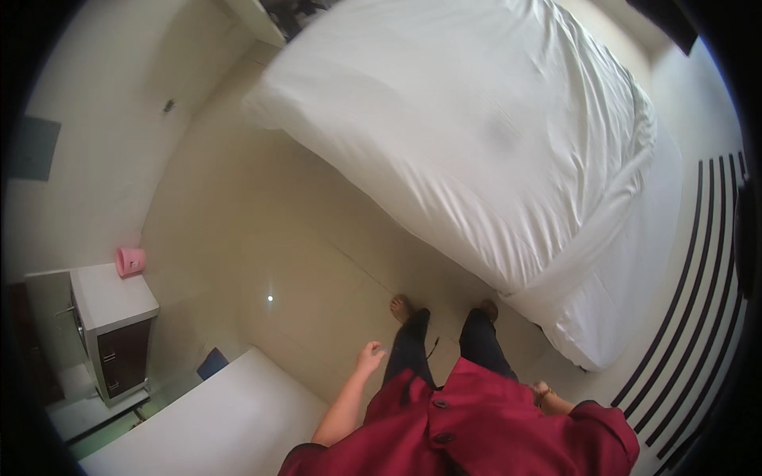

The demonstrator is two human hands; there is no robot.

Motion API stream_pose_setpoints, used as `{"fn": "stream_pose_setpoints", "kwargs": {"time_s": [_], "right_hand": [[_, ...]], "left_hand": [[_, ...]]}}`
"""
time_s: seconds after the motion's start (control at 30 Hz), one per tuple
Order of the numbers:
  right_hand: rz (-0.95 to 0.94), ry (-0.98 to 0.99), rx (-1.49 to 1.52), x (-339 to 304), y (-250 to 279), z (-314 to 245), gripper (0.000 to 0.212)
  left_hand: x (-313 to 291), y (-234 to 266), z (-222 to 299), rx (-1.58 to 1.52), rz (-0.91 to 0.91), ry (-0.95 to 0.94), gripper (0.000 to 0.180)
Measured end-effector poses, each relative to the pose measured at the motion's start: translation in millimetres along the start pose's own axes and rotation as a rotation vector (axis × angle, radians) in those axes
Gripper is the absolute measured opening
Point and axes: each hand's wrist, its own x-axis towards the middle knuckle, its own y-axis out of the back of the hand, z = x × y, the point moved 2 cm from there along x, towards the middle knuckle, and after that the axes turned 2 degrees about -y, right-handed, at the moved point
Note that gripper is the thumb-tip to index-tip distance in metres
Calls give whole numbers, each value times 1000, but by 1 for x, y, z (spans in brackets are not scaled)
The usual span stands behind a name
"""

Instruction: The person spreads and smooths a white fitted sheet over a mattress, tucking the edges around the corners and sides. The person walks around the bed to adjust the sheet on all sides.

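My left hand (370, 356) hangs in the air to the left of my legs, above the tiled floor. Its fingers are loosely bent and apart, with nothing visible in them. Close against the side of my dark red buttoned shirt (484, 412) is my right hand (543, 393), small and partly covered, so its fingers cannot be made out. Neither hand touches the bed (468, 135) in front of me. A white sheet (444, 95) covers it, fairly smooth on top, with creases and a folded-over band along the right side.
A white-topped cabinet (119, 297) with dark fronts stands at the left, with a pink bin (130, 262) by its far edge. The corner of a white surface (230, 420) lies at lower left. Dark strips (683, 309) line the right wall. Glossy floor (262, 214) runs left of the bed.
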Motion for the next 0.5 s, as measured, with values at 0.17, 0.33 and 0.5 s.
{"fn": "stream_pose_setpoints", "kwargs": {"time_s": [0.17,0.33,0.5], "right_hand": [[66,-601,959,32,117,-60,28],[123,-492,1057,118,275,-157,28],[30,-287,1240,246,412,-252,29]], "left_hand": [[25,123,21,-280,80,13,36],[99,246,78,-712,72,-13,36],[192,356,116,-1347,16,-6,52]]}}
